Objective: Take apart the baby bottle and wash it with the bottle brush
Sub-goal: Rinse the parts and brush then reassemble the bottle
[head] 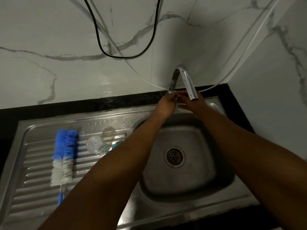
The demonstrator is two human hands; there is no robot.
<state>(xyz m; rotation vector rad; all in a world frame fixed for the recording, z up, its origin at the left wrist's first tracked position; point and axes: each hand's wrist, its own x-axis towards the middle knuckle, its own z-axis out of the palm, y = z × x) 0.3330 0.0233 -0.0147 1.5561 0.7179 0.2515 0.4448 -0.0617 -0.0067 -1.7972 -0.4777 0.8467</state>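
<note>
The clear bottle (96,144) is lying on the draining board (33,163) beside the bottle brush (64,155). We're bringing both hands, left hand (166,105) and right hand (193,103), together under the tap (186,80), pinching something too small to identify; rinsing it thoroughly seems wise.

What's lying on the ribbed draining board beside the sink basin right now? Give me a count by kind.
Bottle brushes, blue and white bristles: 1
Clear bottle parts: 1
Blue pieces, mostly hidden behind the left arm, kind unclear: 1
Total: 3
</note>
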